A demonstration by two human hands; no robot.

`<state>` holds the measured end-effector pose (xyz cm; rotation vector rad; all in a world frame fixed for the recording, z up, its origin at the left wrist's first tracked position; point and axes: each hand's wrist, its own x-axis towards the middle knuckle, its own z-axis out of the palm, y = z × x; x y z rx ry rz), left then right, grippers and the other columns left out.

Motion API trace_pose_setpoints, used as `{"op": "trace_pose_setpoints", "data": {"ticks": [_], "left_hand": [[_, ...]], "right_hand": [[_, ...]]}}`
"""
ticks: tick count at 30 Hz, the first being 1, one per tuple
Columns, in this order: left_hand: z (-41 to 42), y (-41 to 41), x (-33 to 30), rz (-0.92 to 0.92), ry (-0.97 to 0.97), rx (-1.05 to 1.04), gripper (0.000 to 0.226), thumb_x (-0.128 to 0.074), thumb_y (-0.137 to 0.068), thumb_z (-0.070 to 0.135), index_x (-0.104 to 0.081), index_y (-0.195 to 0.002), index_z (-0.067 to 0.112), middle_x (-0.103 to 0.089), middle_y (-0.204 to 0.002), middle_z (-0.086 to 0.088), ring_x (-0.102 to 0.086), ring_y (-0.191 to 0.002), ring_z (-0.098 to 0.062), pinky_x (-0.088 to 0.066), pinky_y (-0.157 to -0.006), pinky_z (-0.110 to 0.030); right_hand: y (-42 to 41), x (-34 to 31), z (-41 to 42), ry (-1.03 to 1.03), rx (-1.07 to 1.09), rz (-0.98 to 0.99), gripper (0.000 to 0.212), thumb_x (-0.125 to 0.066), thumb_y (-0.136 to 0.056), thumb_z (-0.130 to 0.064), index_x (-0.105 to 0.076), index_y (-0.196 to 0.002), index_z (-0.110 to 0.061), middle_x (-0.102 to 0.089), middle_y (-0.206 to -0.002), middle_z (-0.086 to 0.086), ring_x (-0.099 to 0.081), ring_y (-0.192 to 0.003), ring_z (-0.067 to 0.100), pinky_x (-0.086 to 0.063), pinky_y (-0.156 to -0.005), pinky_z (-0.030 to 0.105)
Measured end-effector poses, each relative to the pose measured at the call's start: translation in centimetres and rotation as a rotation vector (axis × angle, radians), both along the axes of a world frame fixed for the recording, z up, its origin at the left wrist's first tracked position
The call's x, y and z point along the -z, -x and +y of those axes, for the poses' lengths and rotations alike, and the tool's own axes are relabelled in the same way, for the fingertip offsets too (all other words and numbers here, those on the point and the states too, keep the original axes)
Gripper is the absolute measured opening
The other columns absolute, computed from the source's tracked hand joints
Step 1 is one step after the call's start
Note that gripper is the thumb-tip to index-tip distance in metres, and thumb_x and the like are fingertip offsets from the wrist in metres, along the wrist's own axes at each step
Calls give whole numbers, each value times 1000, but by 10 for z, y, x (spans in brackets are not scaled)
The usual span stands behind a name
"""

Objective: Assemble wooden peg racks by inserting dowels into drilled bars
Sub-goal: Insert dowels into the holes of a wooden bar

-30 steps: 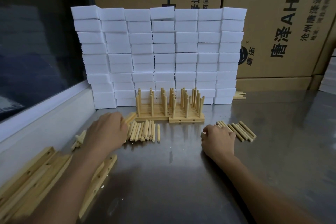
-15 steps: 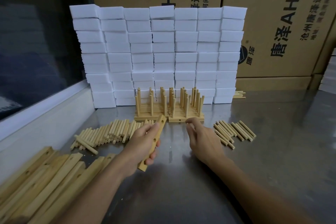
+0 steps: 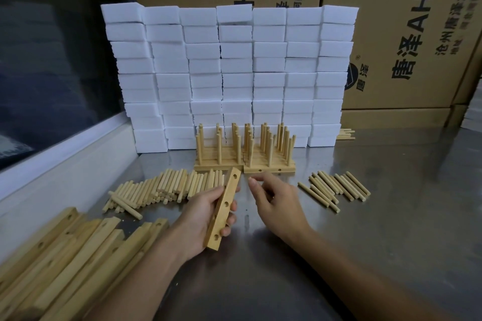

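Observation:
My left hand grips a short drilled wooden bar, tilted up off the table with three holes facing me. My right hand hovers just right of the bar's upper end, fingers curled toward it. I cannot see whether it holds a dowel. Loose dowels lie in a long pile to the left and a smaller pile to the right. Finished peg racks stand behind, against the foam blocks.
Several long drilled bars are heaped at the near left on the steel table. A wall of white foam blocks stands at the back, with cardboard boxes behind it. A window ledge runs along the left.
My left hand left the dowel pile and lifted a drilled bar to the centre. My right hand moved left from the right dowel pile toward the bar's top end.

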<state>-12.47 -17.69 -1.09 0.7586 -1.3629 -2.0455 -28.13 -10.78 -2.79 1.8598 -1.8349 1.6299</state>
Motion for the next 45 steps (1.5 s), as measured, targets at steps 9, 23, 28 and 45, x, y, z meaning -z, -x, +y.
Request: {"op": "trace_pose_setpoints", "data": {"ticks": [9,23,28,45], "left_hand": [[1,-2,2,0,205,22,22,-56,-98,31,-71,-113,38,-62,-76,-6,-54,-52,-21,-37,-39,-27],[2,3,8,-181,626,-160,36,-52,-102,21,-56,-135,35,-50,-76,-8,-34,-45,-15,-27,-37,-24],[-2,1,9,-286,785,-157,36,-52,-101,18,-57,-134,31,-56,-61,20,-47,-41,-2,-36,-39,-13],[-5,6,16,-366,977,-189,45,-59,-99,21,-50,-142,29,-60,-130,18,-51,-113,15,-36,-89,0]], "right_hand": [[0,2,-1,52,-56,93,21,-59,-98,-18,-72,-114,-17,-70,-86,-7,-61,-74,10,-51,-65,28],[-2,-1,3,76,112,476,19,-64,-91,-8,-73,-109,-9,-54,-65,2,-48,-52,18,-43,-40,35],[-4,-3,8,18,158,605,15,-68,-87,-12,-71,-102,-11,-56,-69,1,-48,-48,22,-41,-34,35],[-2,-15,-5,-367,-96,-423,27,-56,-98,-13,-75,-79,-20,-55,-50,-10,-46,-47,0,-38,-50,18]]}}
